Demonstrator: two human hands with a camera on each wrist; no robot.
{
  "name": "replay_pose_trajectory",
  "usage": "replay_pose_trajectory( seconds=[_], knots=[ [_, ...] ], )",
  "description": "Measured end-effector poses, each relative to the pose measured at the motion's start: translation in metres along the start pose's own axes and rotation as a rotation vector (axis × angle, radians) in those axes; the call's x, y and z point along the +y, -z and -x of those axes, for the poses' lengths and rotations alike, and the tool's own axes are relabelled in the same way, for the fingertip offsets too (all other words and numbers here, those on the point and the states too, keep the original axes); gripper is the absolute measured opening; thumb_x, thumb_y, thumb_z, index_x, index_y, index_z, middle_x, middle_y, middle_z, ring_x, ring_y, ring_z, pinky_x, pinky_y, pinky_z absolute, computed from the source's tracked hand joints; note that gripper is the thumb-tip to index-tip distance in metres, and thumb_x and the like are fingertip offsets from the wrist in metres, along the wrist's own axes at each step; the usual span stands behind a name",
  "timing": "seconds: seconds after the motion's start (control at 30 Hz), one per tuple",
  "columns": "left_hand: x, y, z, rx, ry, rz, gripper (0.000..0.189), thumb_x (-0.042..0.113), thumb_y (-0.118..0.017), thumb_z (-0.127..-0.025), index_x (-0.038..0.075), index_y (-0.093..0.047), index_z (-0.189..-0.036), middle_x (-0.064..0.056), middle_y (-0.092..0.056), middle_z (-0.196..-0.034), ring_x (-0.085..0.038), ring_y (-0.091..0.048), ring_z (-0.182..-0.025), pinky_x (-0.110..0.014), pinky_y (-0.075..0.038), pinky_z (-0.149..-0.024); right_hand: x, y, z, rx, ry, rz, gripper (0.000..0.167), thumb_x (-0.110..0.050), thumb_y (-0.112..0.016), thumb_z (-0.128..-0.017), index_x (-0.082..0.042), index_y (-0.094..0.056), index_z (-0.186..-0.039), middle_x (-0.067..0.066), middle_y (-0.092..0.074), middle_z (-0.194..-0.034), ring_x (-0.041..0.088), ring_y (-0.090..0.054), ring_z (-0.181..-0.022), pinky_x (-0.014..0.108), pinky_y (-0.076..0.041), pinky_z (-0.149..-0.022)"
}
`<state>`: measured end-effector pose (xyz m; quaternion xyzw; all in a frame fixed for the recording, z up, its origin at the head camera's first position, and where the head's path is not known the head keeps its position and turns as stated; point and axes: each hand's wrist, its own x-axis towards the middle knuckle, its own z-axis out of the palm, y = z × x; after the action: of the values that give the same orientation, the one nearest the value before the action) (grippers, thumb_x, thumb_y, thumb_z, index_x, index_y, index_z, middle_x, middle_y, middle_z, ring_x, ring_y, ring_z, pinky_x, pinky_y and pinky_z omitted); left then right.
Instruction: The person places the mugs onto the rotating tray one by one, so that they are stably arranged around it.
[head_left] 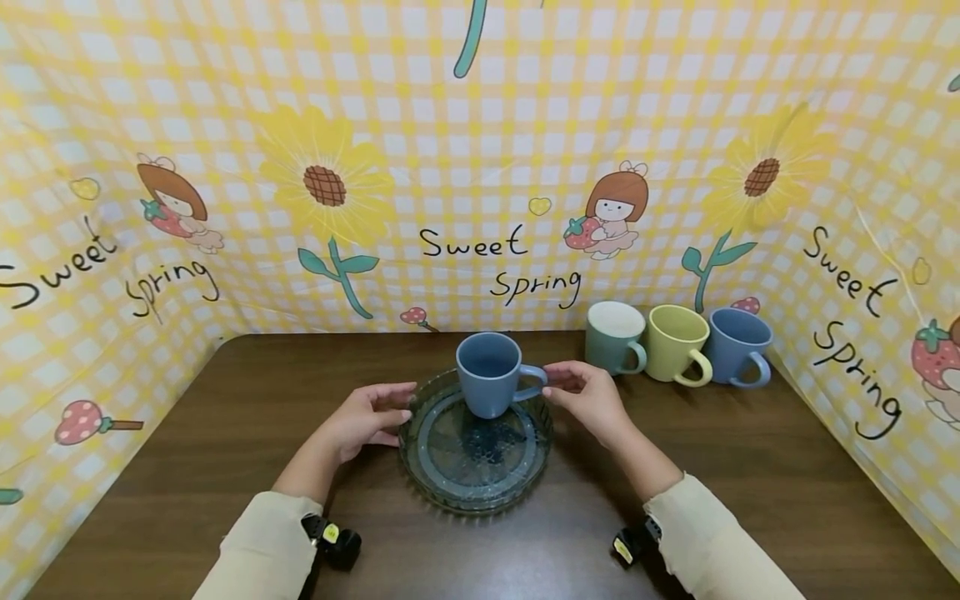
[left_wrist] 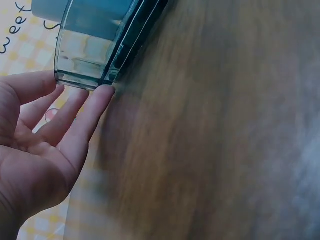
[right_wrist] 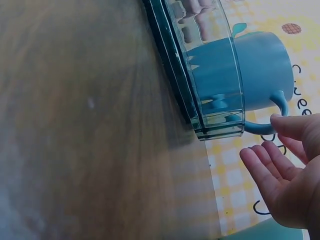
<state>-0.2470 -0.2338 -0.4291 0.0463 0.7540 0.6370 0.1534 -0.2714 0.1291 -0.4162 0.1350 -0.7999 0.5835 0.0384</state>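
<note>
A round, clear glass dish (head_left: 480, 467) with a fluted rim sits on the wooden table. Inside its far part is a blue mug (head_left: 486, 383), upright, its handle turned right; the wrist views show the mug's lower part through the dish wall. My left hand (head_left: 363, 421) is at the dish's left side, thumb at the rim and fingertips at the outer wall, as the left wrist view (left_wrist: 50, 130) shows. On the right, the thumb and forefinger of my right hand (head_left: 592, 400) are at the outer edge of the mug handle (right_wrist: 260, 128), the other fingers extended below.
Along the back right of the table stand a green mug (head_left: 611, 346) with a white inside, a yellow mug (head_left: 675, 346) and another blue mug (head_left: 735, 350), close together. Yellow checked cloth (head_left: 450, 167) walls the table at the back and sides.
</note>
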Motion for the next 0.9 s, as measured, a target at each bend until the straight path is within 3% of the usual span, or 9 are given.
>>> replay_pose_trajectory(
  seconds=[0.4, 0.6, 0.9],
  knots=[
    [-0.002, -0.001, 0.006, -0.016, 0.032, 0.033, 0.053, 0.002, -0.061, -0.094, 0.000, -0.044, -0.144, -0.025, -0.042, -0.144, -0.023, -0.061, -0.101, -0.041, -0.059, -0.073, 0.002, 0.010, 0.007, 0.006, 0.002, -0.038, 0.033, -0.001, -0.075, -0.084, 0.001, -0.068, -0.116, 0.021, -0.067, -0.110, 0.026, -0.066, -0.092, 0.027, -0.058, -0.073],
    [-0.002, -0.004, 0.010, -0.005, 0.023, 0.046, 0.054, 0.001, -0.062, -0.093, 0.000, -0.044, -0.144, -0.027, -0.043, -0.143, -0.022, -0.062, -0.100, -0.040, -0.060, -0.071, -0.001, 0.016, 0.010, 0.024, 0.001, -0.039, 0.033, 0.000, -0.075, -0.084, -0.001, -0.068, -0.116, 0.016, -0.068, -0.108, 0.025, -0.066, -0.089, 0.029, -0.058, -0.072],
    [-0.004, -0.008, 0.017, 0.023, 0.018, 0.086, 0.056, 0.000, -0.063, -0.092, -0.001, -0.043, -0.144, -0.027, -0.042, -0.142, -0.022, -0.061, -0.098, -0.039, -0.060, -0.070, -0.001, 0.025, 0.015, 0.031, 0.015, -0.018, 0.034, -0.008, -0.077, -0.084, -0.002, -0.068, -0.117, 0.014, -0.068, -0.110, 0.026, -0.063, -0.098, 0.025, -0.055, -0.076]
  ],
)
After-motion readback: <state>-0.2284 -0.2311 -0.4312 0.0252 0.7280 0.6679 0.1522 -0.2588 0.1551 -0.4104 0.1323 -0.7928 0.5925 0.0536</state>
